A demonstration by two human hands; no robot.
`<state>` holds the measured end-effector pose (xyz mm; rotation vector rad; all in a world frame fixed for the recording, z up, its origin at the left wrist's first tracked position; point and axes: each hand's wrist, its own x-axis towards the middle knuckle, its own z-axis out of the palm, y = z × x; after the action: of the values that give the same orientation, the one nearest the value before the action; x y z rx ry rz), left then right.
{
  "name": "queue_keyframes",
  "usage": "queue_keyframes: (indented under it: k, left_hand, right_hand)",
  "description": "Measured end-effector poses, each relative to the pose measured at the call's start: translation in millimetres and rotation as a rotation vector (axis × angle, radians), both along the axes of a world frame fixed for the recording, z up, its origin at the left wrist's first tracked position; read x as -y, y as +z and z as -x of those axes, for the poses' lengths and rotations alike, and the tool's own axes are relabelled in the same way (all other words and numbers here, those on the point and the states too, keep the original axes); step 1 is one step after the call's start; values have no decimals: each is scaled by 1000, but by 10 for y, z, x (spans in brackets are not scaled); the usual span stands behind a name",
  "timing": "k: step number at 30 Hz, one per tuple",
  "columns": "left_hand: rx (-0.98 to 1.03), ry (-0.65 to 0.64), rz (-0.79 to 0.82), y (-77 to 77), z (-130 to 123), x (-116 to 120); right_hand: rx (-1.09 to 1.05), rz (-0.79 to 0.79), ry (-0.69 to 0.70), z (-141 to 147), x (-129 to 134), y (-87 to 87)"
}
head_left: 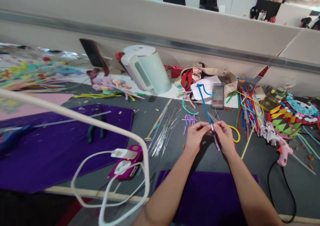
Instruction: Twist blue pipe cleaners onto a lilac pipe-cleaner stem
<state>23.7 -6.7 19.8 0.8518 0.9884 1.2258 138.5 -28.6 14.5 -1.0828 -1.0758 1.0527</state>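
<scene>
Between my two hands stands a blue fuzzy pipe cleaner (205, 106), bent over at its top, with a lilac lower end. My left hand (196, 137) pinches it between thumb and fingertips. From the other side, my right hand (225, 140) is closed on the same spot, where a small pale bit shows. Scissors with a yellow handle (236, 135) lie on the table behind my right hand, partly hidden by it. Short purple pieces (190, 120) lie just beyond my left hand, near a bundle of thin silver wires (165, 131).
A white kettle (156, 72) and a beige cloth bag (230, 80) stand along the partition. Coloured pipe cleaners (248, 109) and a pink glue gun (285, 154) lie at right. At left are pliers (96, 131), a magenta power bank (136, 156) and a white cable looping up close.
</scene>
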Motion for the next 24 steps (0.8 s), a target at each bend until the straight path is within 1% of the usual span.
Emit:
queue_keyframes:
  k: [3, 6, 8, 13, 18, 24]
  left_hand:
    - [-85, -11, -71, 32, -6, 23]
    - [-162, -1, -124, 37, 4, 26]
    - [-197, 6, -147, 37, 15, 24]
    - [-247, -43, -171, 71, 43, 22]
    - [-240, -82, -138, 77, 61, 12]
    - [-294, -48, -148, 41, 46, 11]
  right_hand:
    - [-169, 100, 122, -17, -14, 5]
    - [-243, 148, 154, -47, -17, 16]
    - [-247, 151, 162, -65, -18, 19]
    - [-196, 152, 164, -99, -28, 13]
    - [-102, 157, 156, -124, -37, 11]
    - [58, 72, 115, -143, -41, 0]
